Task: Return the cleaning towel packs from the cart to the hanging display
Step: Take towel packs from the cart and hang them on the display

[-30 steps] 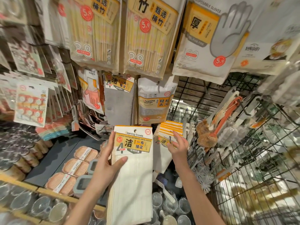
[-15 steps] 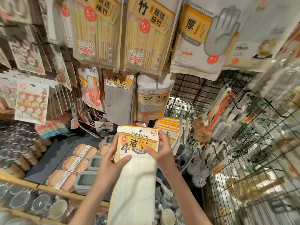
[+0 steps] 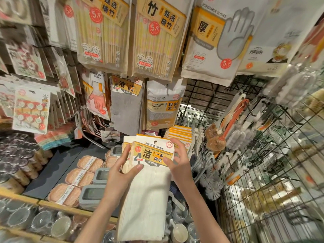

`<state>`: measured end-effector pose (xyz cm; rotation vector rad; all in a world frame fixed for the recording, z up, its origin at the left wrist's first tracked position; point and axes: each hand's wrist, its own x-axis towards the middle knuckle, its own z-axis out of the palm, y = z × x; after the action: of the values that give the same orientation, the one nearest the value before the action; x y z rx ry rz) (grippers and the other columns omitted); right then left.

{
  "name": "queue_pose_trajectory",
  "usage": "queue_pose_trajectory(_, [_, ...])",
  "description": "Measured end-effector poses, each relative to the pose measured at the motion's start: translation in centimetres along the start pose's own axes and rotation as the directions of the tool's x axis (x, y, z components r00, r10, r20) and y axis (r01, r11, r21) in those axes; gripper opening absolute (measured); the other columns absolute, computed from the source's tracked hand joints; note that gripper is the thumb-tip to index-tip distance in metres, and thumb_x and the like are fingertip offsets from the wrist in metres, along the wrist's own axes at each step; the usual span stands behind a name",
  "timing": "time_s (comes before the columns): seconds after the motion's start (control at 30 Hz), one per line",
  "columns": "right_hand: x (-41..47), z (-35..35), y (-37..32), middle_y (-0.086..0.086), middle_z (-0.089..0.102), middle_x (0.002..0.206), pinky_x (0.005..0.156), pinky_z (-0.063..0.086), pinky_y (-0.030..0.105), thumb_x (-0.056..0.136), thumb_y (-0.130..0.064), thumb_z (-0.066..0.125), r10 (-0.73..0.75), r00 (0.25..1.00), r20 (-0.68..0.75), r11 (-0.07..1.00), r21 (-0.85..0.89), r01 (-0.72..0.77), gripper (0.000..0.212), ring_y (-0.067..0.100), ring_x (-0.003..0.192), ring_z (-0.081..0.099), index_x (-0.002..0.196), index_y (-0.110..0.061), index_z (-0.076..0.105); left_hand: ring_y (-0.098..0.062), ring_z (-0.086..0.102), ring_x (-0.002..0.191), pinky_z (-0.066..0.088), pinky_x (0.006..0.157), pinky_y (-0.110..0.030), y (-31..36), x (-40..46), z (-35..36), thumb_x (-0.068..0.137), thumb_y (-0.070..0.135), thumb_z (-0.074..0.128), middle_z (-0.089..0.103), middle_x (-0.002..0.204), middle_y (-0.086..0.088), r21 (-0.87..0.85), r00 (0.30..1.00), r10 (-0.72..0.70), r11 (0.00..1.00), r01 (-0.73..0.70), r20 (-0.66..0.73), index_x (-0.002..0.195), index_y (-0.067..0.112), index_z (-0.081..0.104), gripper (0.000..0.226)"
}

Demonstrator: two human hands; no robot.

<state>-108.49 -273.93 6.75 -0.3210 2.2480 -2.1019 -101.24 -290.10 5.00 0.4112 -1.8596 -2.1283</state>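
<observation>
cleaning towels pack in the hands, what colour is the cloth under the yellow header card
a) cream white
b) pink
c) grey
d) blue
a, the cleaning towels pack held by the left hand and right hand has cream white cloth; the grey towel pack hangs above it.

Bamboo chopstick packs (image 3: 154,37) and a disposable glove bag (image 3: 215,42) hung along the top; orange soap dishes (image 3: 82,176) lay on the dark shelf (image 3: 52,172), brushes (image 3: 233,120) hung on the wire grid (image 3: 263,172).

Both hands raised, left hand (image 3: 122,170) and right hand (image 3: 178,161) seemingly pinching with curled fingers
</observation>
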Motion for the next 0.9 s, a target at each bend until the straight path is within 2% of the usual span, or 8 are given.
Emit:
queue_pose_trajectory(0.1, [0.4, -1.1, 0.5, -0.005, 0.06, 0.114, 0.069, 0.051, 0.015, 0.081, 0.011, 0.053, 0.043, 0.999, 0.005, 0.999, -0.02, -0.043, 0.047, 0.002, 0.092, 0.065, 0.105, -0.028, 0.058, 0.021, 0.051, 0.105, 0.044, 0.079, -0.004, 0.1, 0.4, -0.3, 0.084, 0.019, 0.068, 0.056, 0.109, 0.043, 0.023, 1.0, 0.03, 0.999, -0.03, -0.003, 0.125, 0.051, 0.046, 0.057])
queue_pose_trajectory(0.2, [1.0, -2.8, 1.5, -0.003, 0.058, 0.122, 0.067, 0.05, 0.015, 0.084, 0.003, 0.057, 0.084, 0.996, -0.007, 0.994, -0.066, -0.084, 0.039, 0.01, 0.092, 0.067, 0.108, -0.027, 0.059, 0.004, 0.045, 0.126, 0.04, 0.104, -0.031, -0.2, 1.1, -1.0, 0.091, 0.019, 0.061, 0.05, 0.131, 0.033, 0.05, 0.999, 0.044, 0.998, -0.044, 0.002, 0.127, 0.054, 0.046, 0.052])
queue_pose_trajectory(0.3, [1.4, -4.2, 3.0, -0.006, 0.058, 0.119, 0.061, 0.049, 0.011, 0.086, 0.008, 0.054, 0.124, 0.989, -0.075, 0.989, -0.072, -0.129, 0.042, 0.011, 0.082, 0.066, 0.11, -0.027, 0.06, 0.0, 0.041, 0.131, 0.035, 0.11, -0.039, -0.4, 1.5, -1.4, 0.094, 0.018, 0.057, 0.046, 0.138, 0.028, 0.116, 0.998, 0.059, 0.992, -0.057, -0.008, 0.128, 0.057, 0.043, 0.053])
queue_pose_trajectory(0.4, [2.1, -5.3, 4.4, -0.001, 0.056, 0.121, 0.072, 0.056, 0.023, 0.085, 0.012, 0.055, 0.181, 0.974, -0.135, 0.982, -0.036, -0.187, 0.044, 0.012, 0.094, 0.062, 0.108, -0.025, 0.06, 0.001, 0.041, 0.13, 0.035, 0.109, -0.035, -0.4, 1.8, -1.6, 0.095, 0.021, 0.056, 0.044, 0.137, 0.032, 0.165, 0.998, 0.066, 0.984, -0.062, -0.02, 0.126, 0.061, 0.042, 0.054])
queue_pose_trajectory(0.5, [3.1, -6.1, 5.5, 0.002, 0.054, 0.128, 0.087, 0.054, 0.039, 0.084, 0.013, 0.055, 0.227, 0.96, -0.165, 0.968, -0.07, -0.241, 0.045, 0.02, 0.108, 0.058, 0.11, -0.023, 0.06, 0.006, 0.039, 0.128, 0.033, 0.105, -0.028, -0.3, 2.3, -1.7, 0.095, 0.02, 0.056, 0.043, 0.139, 0.03, 0.195, 0.997, 0.074, 0.979, -0.067, -0.03, 0.127, 0.06, 0.04, 0.054])
queue_pose_trajectory(0.6, [4.1, -6.6, 6.3, 0.004, 0.053, 0.132, 0.086, 0.053, 0.034, 0.084, 0.013, 0.053, 0.231, 0.957, -0.177, 0.964, -0.091, -0.249, 0.044, 0.02, 0.112, 0.055, 0.112, -0.02, 0.06, 0.018, 0.038, 0.119, 0.034, 0.098, -0.021, -0.2, 2.6, -1.9, 0.095, 0.021, 0.055, 0.043, 0.133, 0.037, 0.212, 0.996, 0.079, 0.975, -0.068, -0.042, 0.129, 0.06, 0.039, 0.054])
queue_pose_trajectory(0.73, [5.3, -7.4, 7.7, 0.004, 0.05, 0.137, 0.091, 0.05, 0.038, 0.084, 0.013, 0.054, 0.255, 0.945, -0.205, 0.956, -0.095, -0.278, 0.044, 0.021, 0.118, 0.05, 0.112, -0.02, 0.061, 0.029, 0.045, 0.102, 0.042, 0.075, -0.002, -0.1, 3.1, -2.0, 0.094, 0.016, 0.055, 0.049, 0.117, 0.045, 0.191, 0.994, 0.076, 0.98, -0.059, -0.083, 0.129, 0.057, 0.039, 0.056])
queue_pose_trajectory(0.9, [6.5, -7.7, 9.4, 0.01, 0.051, 0.137, 0.094, 0.049, 0.047, 0.083, 0.014, 0.056, 0.235, 0.949, -0.212, 0.96, -0.103, -0.261, 0.04, 0.027, 0.121, 0.05, 0.115, -0.01, 0.061, 0.03, 0.046, 0.1, 0.043, 0.074, -0.004, -0.2, 3.5, -2.3, 0.094, 0.014, 0.056, 0.048, 0.123, 0.037, 0.169, 0.991, 0.067, 0.984, -0.047, -0.114, 0.133, 0.052, 0.04, 0.057])
